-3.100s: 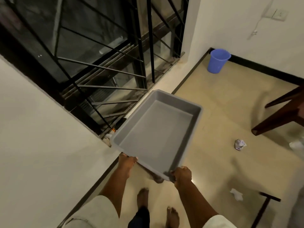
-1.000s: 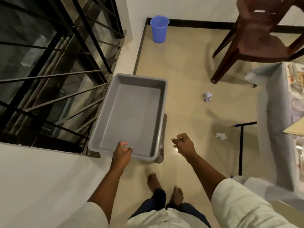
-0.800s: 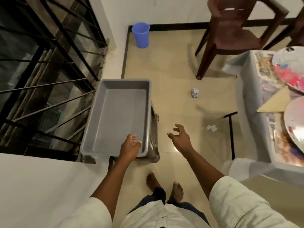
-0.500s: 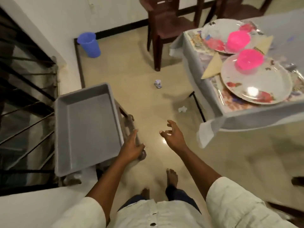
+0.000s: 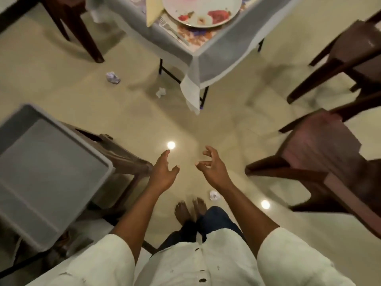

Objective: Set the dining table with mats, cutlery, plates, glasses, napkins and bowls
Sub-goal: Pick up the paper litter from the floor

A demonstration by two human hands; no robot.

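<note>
Grey tray runs seemingly lengthwise away from viewer; both hands empty, fingers loose.

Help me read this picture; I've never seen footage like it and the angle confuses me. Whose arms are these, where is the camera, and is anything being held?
The camera sits on a person's head, looking down, so you see their own arms, shirt and bare feet. The left hand and right hand hang in the air over the floor with loose fingers, holding nothing. At the left, an empty grey tray rests on a brown stand. At the top is a corner of the dining table with a cloth, a flowered plate, a folded napkin and cutlery. Brown chairs stand around, and paper scraps lie on the floor.
</note>
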